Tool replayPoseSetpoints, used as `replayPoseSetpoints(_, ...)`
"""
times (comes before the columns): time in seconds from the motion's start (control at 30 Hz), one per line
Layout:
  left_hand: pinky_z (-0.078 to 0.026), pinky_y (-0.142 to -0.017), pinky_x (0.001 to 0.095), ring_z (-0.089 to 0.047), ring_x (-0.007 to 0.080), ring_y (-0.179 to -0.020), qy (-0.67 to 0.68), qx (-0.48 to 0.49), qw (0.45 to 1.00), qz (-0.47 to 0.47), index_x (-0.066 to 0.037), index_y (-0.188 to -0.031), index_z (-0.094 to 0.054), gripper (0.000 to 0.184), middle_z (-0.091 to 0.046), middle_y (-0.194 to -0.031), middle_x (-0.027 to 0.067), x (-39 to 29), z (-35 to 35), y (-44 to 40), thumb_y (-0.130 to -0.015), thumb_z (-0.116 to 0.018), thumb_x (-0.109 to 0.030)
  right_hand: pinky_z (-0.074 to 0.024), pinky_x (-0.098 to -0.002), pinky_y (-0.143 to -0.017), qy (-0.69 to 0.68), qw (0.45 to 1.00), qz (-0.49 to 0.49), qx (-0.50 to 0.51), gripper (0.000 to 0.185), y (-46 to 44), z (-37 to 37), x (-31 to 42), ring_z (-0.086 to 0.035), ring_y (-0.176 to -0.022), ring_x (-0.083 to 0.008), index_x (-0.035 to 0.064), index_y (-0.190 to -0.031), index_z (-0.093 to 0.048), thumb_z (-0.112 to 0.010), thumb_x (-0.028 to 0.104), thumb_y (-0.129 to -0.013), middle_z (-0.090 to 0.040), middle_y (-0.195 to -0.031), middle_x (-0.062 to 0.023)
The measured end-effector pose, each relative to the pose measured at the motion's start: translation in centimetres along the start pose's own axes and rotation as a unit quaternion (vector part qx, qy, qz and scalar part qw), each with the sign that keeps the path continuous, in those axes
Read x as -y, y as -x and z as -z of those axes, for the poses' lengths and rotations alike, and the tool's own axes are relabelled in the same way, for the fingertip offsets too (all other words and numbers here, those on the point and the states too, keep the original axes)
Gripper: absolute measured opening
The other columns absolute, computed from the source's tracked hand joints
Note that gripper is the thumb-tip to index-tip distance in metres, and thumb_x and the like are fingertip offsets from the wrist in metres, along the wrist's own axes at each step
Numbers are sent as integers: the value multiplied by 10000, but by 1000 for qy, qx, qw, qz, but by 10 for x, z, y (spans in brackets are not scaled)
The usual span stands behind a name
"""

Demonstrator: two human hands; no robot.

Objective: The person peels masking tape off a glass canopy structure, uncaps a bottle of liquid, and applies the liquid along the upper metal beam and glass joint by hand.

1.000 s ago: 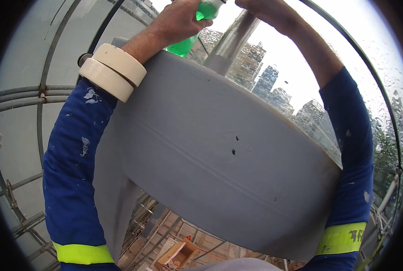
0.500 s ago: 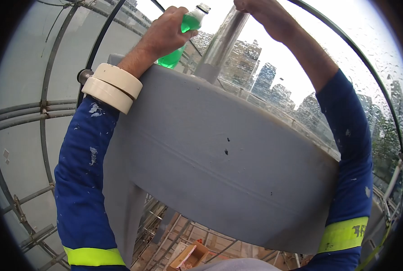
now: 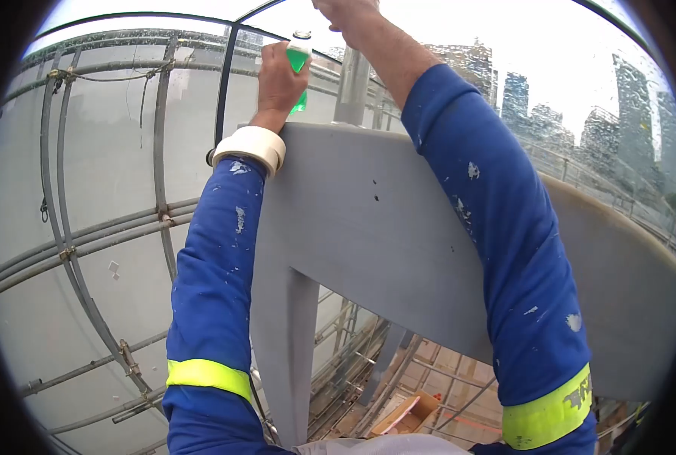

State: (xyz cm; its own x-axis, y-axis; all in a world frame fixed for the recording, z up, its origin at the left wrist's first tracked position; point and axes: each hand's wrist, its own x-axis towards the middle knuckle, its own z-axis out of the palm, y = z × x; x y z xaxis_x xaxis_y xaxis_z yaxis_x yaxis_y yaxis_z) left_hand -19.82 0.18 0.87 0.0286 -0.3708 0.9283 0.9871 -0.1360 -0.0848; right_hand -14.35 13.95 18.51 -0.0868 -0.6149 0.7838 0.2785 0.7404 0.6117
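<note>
My left hand (image 3: 277, 82) is wrapped around a clear plastic bottle (image 3: 298, 58) of green liquid. The bottle stands upright by the top edge of a grey painted panel (image 3: 345, 189), and no cap shows on its neck. Cream rolls of tape (image 3: 248, 145) circle my left wrist. My right hand (image 3: 353, 17) is raised at the top of the frame, above a shiny metal post (image 3: 350, 89) that rises behind the panel. Its fingers look curled in, but the frame edge cuts them off and what they hold is hidden.
Scaffold tubes (image 3: 88, 246) run along a pale wall at left. Wet clear glazing with a dark frame (image 3: 229, 83) surrounds the post, with tall buildings (image 3: 516, 95) beyond. Below the panel, an open cardboard box (image 3: 408, 415) lies among more scaffolding.
The view has swung to the right, so more of the left wall shows. My right forearm now crosses in front of the panel. My left hand still grips the bottle, now more upright.
</note>
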Motion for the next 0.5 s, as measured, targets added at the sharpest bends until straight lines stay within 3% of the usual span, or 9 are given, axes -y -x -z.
replayPoseSetpoints(0.03, -543, -908, 490, -608, 403, -1092, -8, 2, 1000, 0, -37, -1185, -584, 426, -601, -1150, 190, -5, 6, -2, -873, -797, -232, -509, -397, -980, -7, 1000, -7, -10, 263, -6, 13, 20, -622, -1216, -289, 124, -1202, -671, -563, 221, -983, -680, -1268, -125)
replayPoseSetpoints(0.1, -540, -914, 492, -602, 402, -1102, -24, 14, 1000, -7, -34, -1188, -581, 429, -601, -1148, 190, -13, 16, -4, -873, -796, -232, -513, -418, -972, 225, 948, 10, 224, 235, -24, 83, 85, -660, -1189, -278, 140, -1142, -725, -596, 204, -956, -712, -1251, -125)
replayPoseSetpoints(0.13, -559, -878, 498, -621, 417, -1065, -60, 5, 998, -27, -31, -1196, -561, 451, -577, -1167, 197, -13, 24, -9, -868, -797, -233, -513, -418, -972, 215, 953, 1, 214, 235, -39, 105, 103, -660, -1189, -278, 140, -1142, -725, -596, 204, -956, -712, -1251, -125)
replayPoseSetpoints(0.2, -578, -842, 504, -640, 431, -1028, -99, 9, 994, -49, -29, -1204, -540, 474, -554, -1186, 204, -11, 38, -9, -863, -798, -233, -521, -438, -946, 172, 941, -174, 234, 174, -50, 130, 120, -712, -1092, -254, 138, -999, -777, -626, 173, -919, -758, -1125, -145)
replayPoseSetpoints(0.27, -554, -875, 505, -627, 422, -1041, -109, 2, 994, -8, -23, -1204, -546, 477, -557, -1182, 204, -15, 62, -8, -865, -802, -241, -481, -519, -990, 138, 950, -202, 192, 181, -51, 118, 104, -731, -1034, -296, 119, -927, -804, -631, 166, -909, -777, -1016, -145)
replayPoseSetpoints(0.33, -522, -918, 495, -607, 409, -1071, -112, 7, 994, 15, -17, -1193, -560, 467, -561, -1176, 204, -25, 94, 1, -868, -806, -245, -396, -616, -1062, 249, 914, -229, 226, 244, -57, 133, 108, -716, -1065, -360, 75, -1047, -795, -621, 197, -927, -778, -1076, -126)
replayPoseSetpoints(0.37, -494, -935, 482, -590, 403, -1095, -109, 18, 993, 38, -11, -1186, -569, 458, -572, -1153, 203, -31, 111, 8, -870, -808, -240, -396, -616, -1062, 243, 916, -235, 217, 244, -60, 137, 108, -716, -1065, -360, 75, -1047, -795, -621, 197, -927, -778, -1076, -126)
replayPoseSetpoints(0.43, -484, -898, 476, -589, 394, -1050, -109, 17, 994, 29, 0, -1148, -583, 418, -605, -1073, 188, -51, 147, 27, -872, -810, -217, -269, -693, -1121, 250, 894, -268, 260, 332, -68, 137, 107, -662, -1156, -435, 50, -1205, -752, -608, 194, -943, -749, -1190, -150)
replayPoseSetpoints(0.5, -476, -877, 469, -587, 375, -1007, -124, 22, 991, 43, 3, -1108, -594, 356, -594, -1052, 174, -62, 183, 44, -884, -801, -181, -248, -691, -1133, 226, 902, -308, 203, 342, -77, 113, 91, -615, -1220, -437, 47, -1227, -742, -604, 186, -946, -710, -1258, -168)
